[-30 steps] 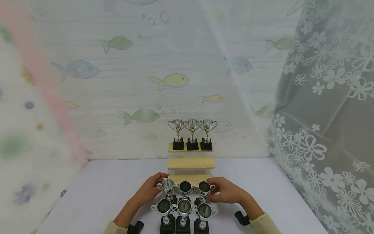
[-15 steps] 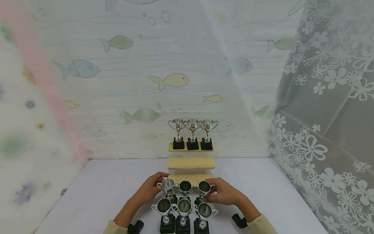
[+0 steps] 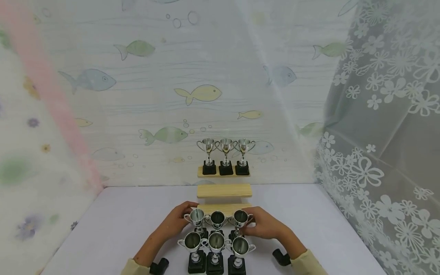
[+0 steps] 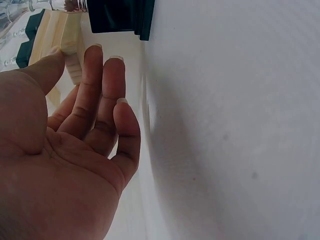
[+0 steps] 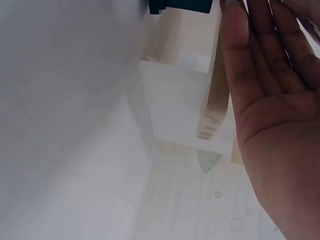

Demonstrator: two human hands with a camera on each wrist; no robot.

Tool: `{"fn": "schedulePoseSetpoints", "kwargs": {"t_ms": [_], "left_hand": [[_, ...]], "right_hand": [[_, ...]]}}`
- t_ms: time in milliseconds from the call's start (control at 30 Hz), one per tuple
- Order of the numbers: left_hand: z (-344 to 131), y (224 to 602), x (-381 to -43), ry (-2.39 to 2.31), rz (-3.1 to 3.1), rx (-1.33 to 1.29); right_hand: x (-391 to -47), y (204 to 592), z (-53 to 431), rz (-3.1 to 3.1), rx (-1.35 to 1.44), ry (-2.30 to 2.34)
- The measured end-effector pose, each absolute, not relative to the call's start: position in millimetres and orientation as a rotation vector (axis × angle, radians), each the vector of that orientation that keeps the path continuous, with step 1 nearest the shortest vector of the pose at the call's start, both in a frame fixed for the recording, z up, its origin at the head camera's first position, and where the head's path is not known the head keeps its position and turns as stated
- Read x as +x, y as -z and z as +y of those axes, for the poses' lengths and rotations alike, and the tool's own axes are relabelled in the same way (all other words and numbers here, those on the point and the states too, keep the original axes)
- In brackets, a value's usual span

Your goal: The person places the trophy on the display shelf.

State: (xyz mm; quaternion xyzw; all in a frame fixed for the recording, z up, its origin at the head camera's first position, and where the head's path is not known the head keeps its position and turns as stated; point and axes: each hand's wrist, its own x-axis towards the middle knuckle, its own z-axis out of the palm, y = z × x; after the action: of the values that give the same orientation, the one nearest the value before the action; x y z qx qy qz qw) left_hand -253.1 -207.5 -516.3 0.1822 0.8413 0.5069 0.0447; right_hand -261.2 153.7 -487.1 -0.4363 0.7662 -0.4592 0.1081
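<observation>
Two rows of silver two-handled trophy cups on black bases stand at the front of the table. My right hand [image 3: 264, 223] holds the back-row right trophy [image 3: 240, 217], its thumb and fingers near the stem; the exact contact is partly hidden. Beside the back-row left trophy [image 3: 197, 217] is my left hand [image 3: 175, 219], at the left end of the lowest wooden board [image 3: 223, 209]. In the left wrist view its thumb touches the wooden board's corner [image 4: 70, 37], while the other fingers extend, loosely bent, below a trophy base [image 4: 117, 15].
A middle wooden board [image 3: 224, 190] rises behind the lowest one. Three more trophies [image 3: 225, 147] line the top board [image 3: 223, 176]. A fish-print sheet [image 3: 206, 93] hangs behind, with a flowered lace curtain [image 3: 371, 152] at right.
My right hand has shifted slightly inward, its thumb closer to the back-row right trophy. My left hand and the other trophies stay in place.
</observation>
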Motion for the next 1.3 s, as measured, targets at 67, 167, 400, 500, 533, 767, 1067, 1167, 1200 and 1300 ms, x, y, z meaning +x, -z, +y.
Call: {"fn": "schedulePoseSetpoints", "kwargs": {"t_ms": [67, 167, 400, 500, 533, 767, 1067, 1167, 1200, 1300], "left_hand": [[-207, 515, -252, -1.545, 2.576, 0.558], [-207, 514, -252, -1.525, 2.593, 0.56], [-208, 516, -251, -1.533, 2.583, 0.562], [-208, 515, -251, -1.551, 2.559, 0.563], [-208, 515, -251, -1.554, 2.554, 0.559], [-205, 514, -251, -1.557, 2.554, 0.532], [-205, 514, -250, -1.534, 2.584, 0.527], [-205, 514, -250, -1.534, 2.584, 0.526], [-205, 514, -250, -1.542, 2.579, 0.528], [-206, 513, -250, -1.549, 2.576, 0.53]], "right_hand": [[-261, 485, 155, 2.269, -1.268, 1.343], [-260, 482, 156, 2.283, -1.265, 1.336], [-258, 474, 158, 2.268, -1.256, 1.345], [-258, 470, 161, 2.277, -1.24, 1.343], [-258, 468, 163, 2.281, -1.235, 1.342], [-260, 457, 168, 2.289, -1.228, 1.346], [-272, 435, 174, 2.36, -1.253, 1.239], [-276, 425, 173, 2.359, -1.261, 1.224], [-278, 421, 173, 2.359, -1.265, 1.224], [-281, 409, 171, 2.353, -1.259, 1.228]]}}
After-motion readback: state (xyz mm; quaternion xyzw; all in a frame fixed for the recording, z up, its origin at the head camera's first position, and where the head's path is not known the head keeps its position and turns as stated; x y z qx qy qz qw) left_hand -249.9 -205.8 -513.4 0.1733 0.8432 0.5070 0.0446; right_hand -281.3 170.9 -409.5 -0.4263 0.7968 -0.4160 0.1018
